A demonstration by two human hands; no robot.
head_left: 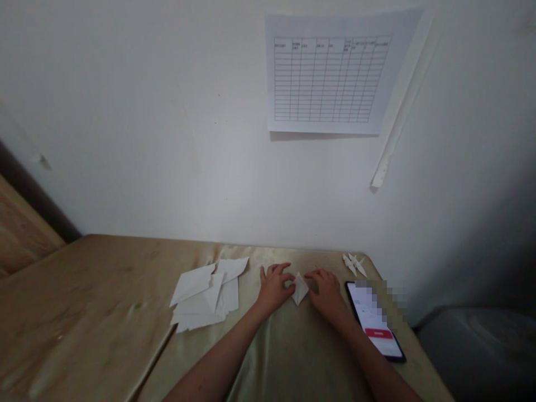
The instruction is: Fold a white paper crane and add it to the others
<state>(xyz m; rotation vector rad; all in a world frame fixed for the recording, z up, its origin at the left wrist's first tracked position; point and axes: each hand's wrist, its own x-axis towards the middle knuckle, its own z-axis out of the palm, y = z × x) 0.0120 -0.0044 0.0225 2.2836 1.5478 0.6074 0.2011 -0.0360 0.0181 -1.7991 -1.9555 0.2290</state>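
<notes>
We have one view only, from a camera worn on the head. It looks forward and down from above the near edge of the surface [104, 312], and it faces a white wall. Both forearms enter from the bottom edge, so the left hand [274, 287] and the right hand [325, 290] sit low in the picture, fairly close to us. Beyond the hands the wall fills the upper half, with a printed chart [330, 78] high above them.

I see a glossy, satiny cloth [293, 357] over the table, matt white paper in the fold [299, 288] and the sheets [205, 296] (creased), a glossy glass phone [374, 326], and a matt wall [167, 139].
</notes>
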